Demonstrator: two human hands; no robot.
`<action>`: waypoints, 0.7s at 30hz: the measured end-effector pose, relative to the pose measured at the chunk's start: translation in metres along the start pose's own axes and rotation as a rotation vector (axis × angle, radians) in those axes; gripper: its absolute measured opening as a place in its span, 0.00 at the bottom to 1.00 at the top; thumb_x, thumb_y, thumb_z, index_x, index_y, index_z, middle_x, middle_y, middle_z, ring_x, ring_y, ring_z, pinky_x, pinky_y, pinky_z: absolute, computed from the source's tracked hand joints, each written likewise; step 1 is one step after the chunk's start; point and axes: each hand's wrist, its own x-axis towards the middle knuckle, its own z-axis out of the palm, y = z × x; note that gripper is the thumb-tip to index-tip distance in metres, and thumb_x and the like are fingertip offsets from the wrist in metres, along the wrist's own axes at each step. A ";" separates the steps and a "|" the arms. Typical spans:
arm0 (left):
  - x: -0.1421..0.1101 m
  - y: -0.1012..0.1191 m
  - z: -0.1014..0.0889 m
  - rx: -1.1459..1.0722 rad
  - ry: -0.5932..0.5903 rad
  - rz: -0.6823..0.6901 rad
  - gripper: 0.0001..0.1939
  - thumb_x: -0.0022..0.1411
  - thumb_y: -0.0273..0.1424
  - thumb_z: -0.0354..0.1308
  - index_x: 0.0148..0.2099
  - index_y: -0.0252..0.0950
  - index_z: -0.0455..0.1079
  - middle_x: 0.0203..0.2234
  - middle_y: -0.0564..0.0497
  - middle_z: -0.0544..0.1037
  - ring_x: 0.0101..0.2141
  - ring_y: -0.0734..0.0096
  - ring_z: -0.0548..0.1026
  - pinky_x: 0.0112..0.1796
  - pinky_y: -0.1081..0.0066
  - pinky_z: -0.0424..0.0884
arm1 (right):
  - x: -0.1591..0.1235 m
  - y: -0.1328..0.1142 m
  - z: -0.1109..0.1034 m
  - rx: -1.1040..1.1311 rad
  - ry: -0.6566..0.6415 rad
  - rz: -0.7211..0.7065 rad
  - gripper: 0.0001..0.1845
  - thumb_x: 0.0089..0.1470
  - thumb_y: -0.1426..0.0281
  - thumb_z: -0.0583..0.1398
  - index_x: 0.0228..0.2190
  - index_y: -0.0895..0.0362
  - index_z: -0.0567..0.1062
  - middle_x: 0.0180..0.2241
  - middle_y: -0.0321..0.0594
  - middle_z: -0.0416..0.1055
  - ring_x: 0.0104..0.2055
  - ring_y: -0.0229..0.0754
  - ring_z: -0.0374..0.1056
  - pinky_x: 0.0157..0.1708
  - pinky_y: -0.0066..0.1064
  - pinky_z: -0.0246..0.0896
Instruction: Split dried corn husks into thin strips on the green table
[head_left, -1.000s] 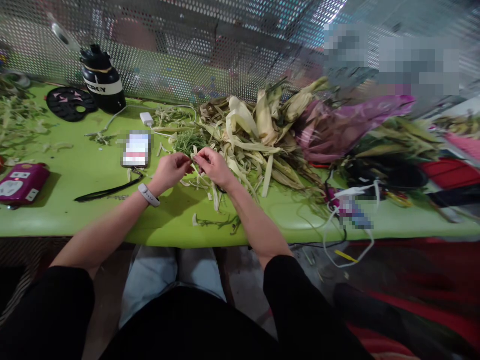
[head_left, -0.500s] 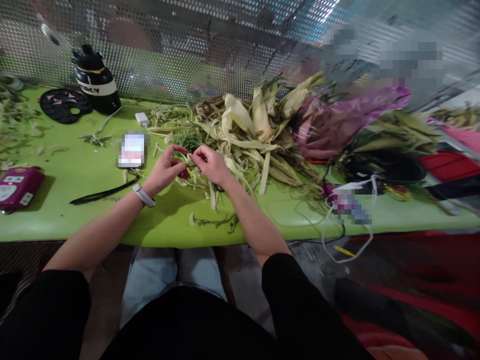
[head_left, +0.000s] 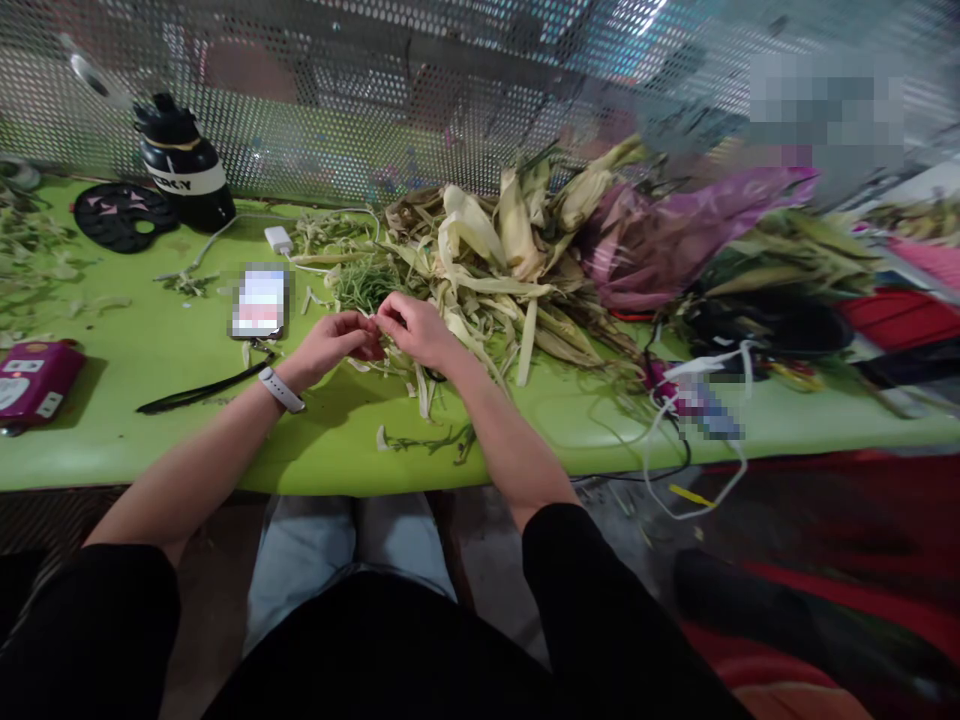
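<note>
My left hand [head_left: 336,345], with a white band on its wrist, is closed in a pinch. Its fingertips meet those of my right hand [head_left: 417,330], which is pinched shut too. Whatever lies between the fingertips is too small and covered to make out. Just behind the hands is a heap of thin green stems [head_left: 365,282]. Pale shredded strips [head_left: 422,392] lie under and beside the right hand. A large pile of dry corn husks [head_left: 517,250] spreads to the right. Closer to the table's front edge are a few loose green sprigs [head_left: 424,441].
On the green table [head_left: 187,450] are a lit phone [head_left: 259,303] with a black strap, a white charger [head_left: 278,240], a black bottle [head_left: 187,175] and a purple box [head_left: 39,383]. A pink plastic bag [head_left: 675,240] and cables [head_left: 739,470] lie right. Perforated metal [head_left: 337,120] stands behind.
Both hands have drawn together at the fingertips, and the left fingers have curled in more. The pale piece that showed between them is now hidden. The view has shifted slightly.
</note>
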 end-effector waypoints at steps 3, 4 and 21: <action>0.001 -0.003 -0.004 -0.084 -0.009 -0.046 0.09 0.60 0.33 0.60 0.37 0.31 0.73 0.30 0.42 0.83 0.32 0.65 0.82 0.39 0.64 0.79 | 0.001 -0.001 -0.002 0.014 -0.022 0.000 0.15 0.62 0.57 0.54 0.29 0.54 0.66 0.28 0.37 0.68 0.30 0.39 0.60 0.34 0.32 0.56; 0.002 -0.003 -0.005 -0.102 -0.020 -0.063 0.11 0.61 0.35 0.60 0.38 0.31 0.74 0.31 0.41 0.83 0.33 0.64 0.82 0.40 0.63 0.79 | 0.001 -0.002 -0.003 0.025 -0.035 0.001 0.16 0.62 0.56 0.54 0.29 0.54 0.66 0.27 0.37 0.68 0.29 0.38 0.60 0.33 0.32 0.56; 0.008 -0.009 -0.020 0.083 -0.158 -0.136 0.14 0.51 0.37 0.72 0.36 0.32 0.79 0.29 0.46 0.82 0.30 0.71 0.79 0.38 0.67 0.77 | 0.000 0.010 0.005 0.285 -0.106 0.164 0.13 0.55 0.61 0.60 0.35 0.58 0.71 0.27 0.35 0.69 0.27 0.35 0.62 0.30 0.28 0.59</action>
